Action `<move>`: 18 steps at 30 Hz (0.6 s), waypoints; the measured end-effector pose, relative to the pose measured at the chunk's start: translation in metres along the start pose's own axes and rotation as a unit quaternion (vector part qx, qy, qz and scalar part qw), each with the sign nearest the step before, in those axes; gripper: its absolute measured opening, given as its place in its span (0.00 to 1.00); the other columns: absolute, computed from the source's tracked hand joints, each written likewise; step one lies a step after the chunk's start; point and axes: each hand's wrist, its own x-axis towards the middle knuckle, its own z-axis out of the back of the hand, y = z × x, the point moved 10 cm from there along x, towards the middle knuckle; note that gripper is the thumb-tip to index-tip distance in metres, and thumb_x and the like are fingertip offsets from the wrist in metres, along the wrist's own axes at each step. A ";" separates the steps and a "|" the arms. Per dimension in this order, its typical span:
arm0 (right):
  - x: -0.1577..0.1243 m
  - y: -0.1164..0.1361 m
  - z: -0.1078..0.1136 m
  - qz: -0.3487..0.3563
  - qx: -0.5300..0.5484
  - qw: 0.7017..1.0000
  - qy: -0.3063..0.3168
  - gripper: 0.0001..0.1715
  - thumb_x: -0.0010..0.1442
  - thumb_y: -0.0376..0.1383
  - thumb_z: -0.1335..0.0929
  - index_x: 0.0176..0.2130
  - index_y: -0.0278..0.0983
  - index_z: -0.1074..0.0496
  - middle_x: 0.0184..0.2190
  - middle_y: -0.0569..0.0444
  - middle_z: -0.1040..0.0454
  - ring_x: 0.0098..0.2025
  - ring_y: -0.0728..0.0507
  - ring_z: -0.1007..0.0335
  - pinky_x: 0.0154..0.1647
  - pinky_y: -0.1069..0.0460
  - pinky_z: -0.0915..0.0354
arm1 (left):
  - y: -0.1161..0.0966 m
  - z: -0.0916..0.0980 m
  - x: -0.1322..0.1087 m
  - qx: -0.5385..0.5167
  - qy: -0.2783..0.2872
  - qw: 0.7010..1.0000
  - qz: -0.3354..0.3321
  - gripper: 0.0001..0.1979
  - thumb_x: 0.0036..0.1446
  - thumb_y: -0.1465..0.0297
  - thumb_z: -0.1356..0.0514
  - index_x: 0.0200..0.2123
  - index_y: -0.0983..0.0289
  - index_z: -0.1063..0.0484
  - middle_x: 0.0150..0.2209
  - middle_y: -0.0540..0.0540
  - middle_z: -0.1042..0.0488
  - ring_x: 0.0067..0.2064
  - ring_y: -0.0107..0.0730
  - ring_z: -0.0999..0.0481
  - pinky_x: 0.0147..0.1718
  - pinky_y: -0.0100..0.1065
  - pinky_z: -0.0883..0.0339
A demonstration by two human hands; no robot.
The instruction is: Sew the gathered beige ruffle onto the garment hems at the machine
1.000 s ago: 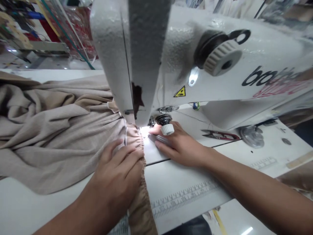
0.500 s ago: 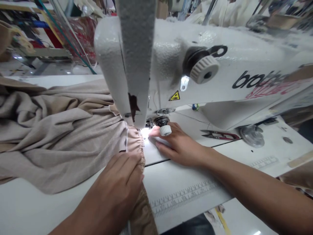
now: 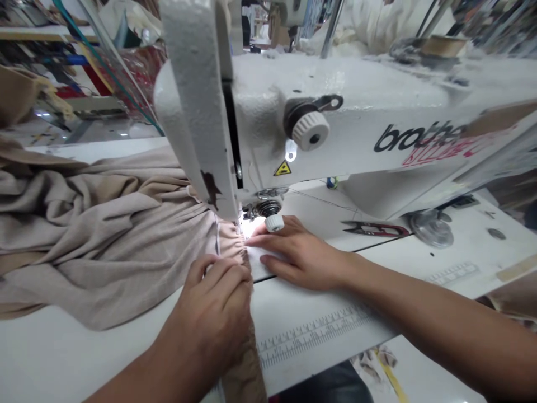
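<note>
Left hand (image 3: pixel 210 308) low centre, fingers (image 3: pixel 222 277) pressed together on the gathered edge (image 3: pixel 235 249) of beige cloth (image 3: pixel 96 235), just in front of the presser foot (image 3: pixel 247 215); any pinch hidden from view. Work in hand: feeding this ruffled edge under the foot. Right hand (image 3: pixel 302 260) flat on the white sewing table (image 3: pixel 302 302), fingers (image 3: pixel 272 240) slightly spread, tips beside the lit needle area. Bulk of cloth heaped at left. Red-handled thread snips (image 3: pixel 375 228) right; Brother sewing machine (image 3: pixel 335 123) overhead
</note>
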 end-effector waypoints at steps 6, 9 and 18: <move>-0.001 0.009 -0.014 0.015 -0.077 0.996 0.050 0.22 0.74 0.41 0.35 0.63 0.42 0.28 0.61 0.44 0.29 0.64 0.34 0.39 0.67 0.35 0.49 | 0.012 0.009 0.003 -0.007 -0.022 0.999 0.022 0.09 0.70 0.70 0.45 0.46 0.64 0.26 0.46 0.57 0.21 0.50 0.43 0.24 0.58 0.49 0.42; -0.001 0.008 -0.016 0.003 -0.089 0.994 0.060 0.23 0.75 0.41 0.36 0.64 0.43 0.29 0.61 0.44 0.30 0.63 0.34 0.39 0.67 0.35 0.47 | 0.020 0.008 0.001 0.076 -0.028 0.996 0.038 0.23 0.72 0.59 0.47 0.58 0.73 0.30 0.57 0.68 0.24 0.60 0.54 0.28 0.65 0.58 0.48; 0.001 0.000 -0.018 -0.040 -0.128 0.989 0.056 0.25 0.76 0.42 0.39 0.68 0.47 0.33 0.58 0.41 0.33 0.63 0.33 0.40 0.64 0.35 0.42 | 0.031 -0.007 0.003 0.112 -0.003 0.992 0.058 0.29 0.73 0.57 0.52 0.59 0.76 0.27 0.60 0.71 0.25 0.62 0.60 0.29 0.63 0.62 0.48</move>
